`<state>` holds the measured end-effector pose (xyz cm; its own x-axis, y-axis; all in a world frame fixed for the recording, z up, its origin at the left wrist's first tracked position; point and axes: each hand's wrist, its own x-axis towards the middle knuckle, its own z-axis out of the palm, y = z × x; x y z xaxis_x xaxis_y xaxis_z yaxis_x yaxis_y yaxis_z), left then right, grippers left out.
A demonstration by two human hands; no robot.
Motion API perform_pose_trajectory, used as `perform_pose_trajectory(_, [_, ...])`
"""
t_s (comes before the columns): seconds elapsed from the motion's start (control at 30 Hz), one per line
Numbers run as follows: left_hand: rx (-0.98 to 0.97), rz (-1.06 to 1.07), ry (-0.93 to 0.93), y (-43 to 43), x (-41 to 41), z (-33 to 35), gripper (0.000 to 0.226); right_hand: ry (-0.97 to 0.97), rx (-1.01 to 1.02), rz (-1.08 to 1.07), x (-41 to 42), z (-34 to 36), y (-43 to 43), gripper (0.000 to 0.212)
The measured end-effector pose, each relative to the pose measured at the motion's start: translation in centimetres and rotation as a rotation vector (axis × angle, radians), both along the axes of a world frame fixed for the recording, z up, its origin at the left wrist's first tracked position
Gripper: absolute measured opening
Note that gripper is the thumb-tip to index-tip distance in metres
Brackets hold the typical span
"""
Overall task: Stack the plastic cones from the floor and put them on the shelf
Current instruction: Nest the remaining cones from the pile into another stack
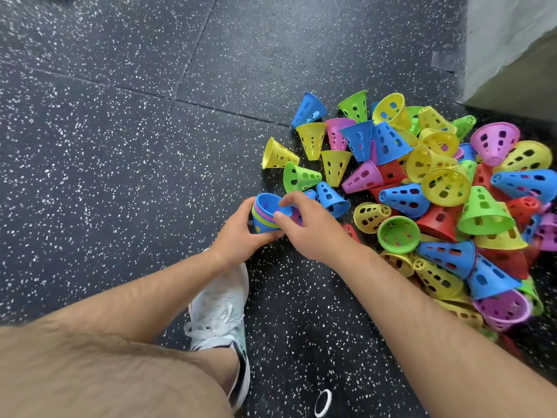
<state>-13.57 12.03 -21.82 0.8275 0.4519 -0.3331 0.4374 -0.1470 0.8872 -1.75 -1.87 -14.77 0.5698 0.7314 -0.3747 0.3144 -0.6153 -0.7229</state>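
Left hand [238,233] is extended forward and low over the speckled floor [120,131], fingers curled round the near side of the stack of cones [262,220], which is held tilted just ahead of the white shoe [220,309]. Right hand [313,229] enters from the right, thumb and forefinger pinching the blue rim at the stack's open end, remaining fingers bent. Loose cones [437,191] in blue, yellow, green, pink and red are heaped directly right of the stack, the nearest touching or just beside the right hand. A grey block [512,40] stands behind the heap
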Motion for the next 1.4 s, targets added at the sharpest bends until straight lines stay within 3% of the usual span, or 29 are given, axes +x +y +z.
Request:
perform_pose_trajectory(0.1, [-0.008,-0.002,0.004,0.1,0.0,-0.2,0.067,-0.034,0.032,-0.011,-0.2,-0.3,-0.1,0.029])
perform_pose_trajectory(0.2, [0.010,-0.003,0.001,0.0,0.0,-0.5,0.070,-0.293,0.138,-0.082,0.0,-1.2,-0.8,0.021])
perform_pose_trajectory(0.27, [0.015,0.001,0.002,0.1,0.0,-0.6,0.070,-0.368,0.150,-0.118,0.2,-1.9,-1.5,0.015])
perform_pose_trajectory(0.6, [0.018,-0.003,0.007,0.1,0.0,-0.5,0.071,-0.365,-0.254,0.120,-0.3,-2.3,-2.4,0.039])
perform_pose_trajectory(0.77, [0.030,-0.009,0.012,0.1,0.0,-0.4,0.071,-0.405,-0.180,0.050,-0.1,-2.5,-2.3,0.045])
perform_pose_trajectory(1.0, [0.009,-0.005,0.012,0.1,0.0,-0.2,0.069,-0.393,-0.062,-0.185,0.9,-2.0,-2.8,0.076])
perform_pose_trajectory(1.2, [0.000,-0.011,0.015,0.1,0.0,-0.1,0.069,-0.302,0.108,-0.410,0.9,-0.7,-2.2,0.075])
perform_pose_trajectory(1.4, [-0.001,-0.025,0.001,0.1,0.0,0.0,0.067,-0.189,0.079,-0.283,0.4,0.2,-0.1,0.080])
